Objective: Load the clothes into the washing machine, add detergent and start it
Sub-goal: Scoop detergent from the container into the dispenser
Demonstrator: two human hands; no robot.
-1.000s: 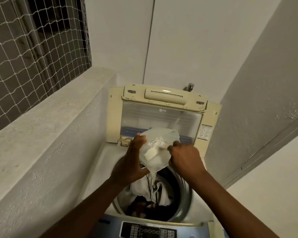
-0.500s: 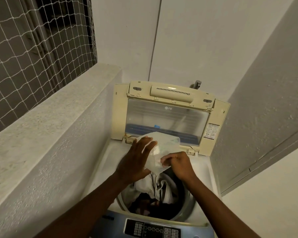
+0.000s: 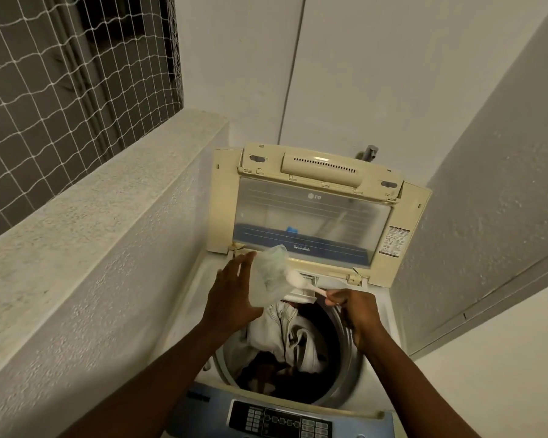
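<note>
Your left hand (image 3: 231,297) is spreading its fingers, palm cupped, possibly holding something; your right hand (image 3: 358,311) is pinching closed, both forearms extending forward.

walls (image 3: 377,74): white, textured | ledge (image 3: 108,197): rough concrete | window netting (image 3: 45,74): white mesh

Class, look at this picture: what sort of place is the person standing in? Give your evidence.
Probably a home laundry balcony or utility nook: a top-loading washing machine in a corner, a tap behind it, and netting over an opening above a ledge.
</note>
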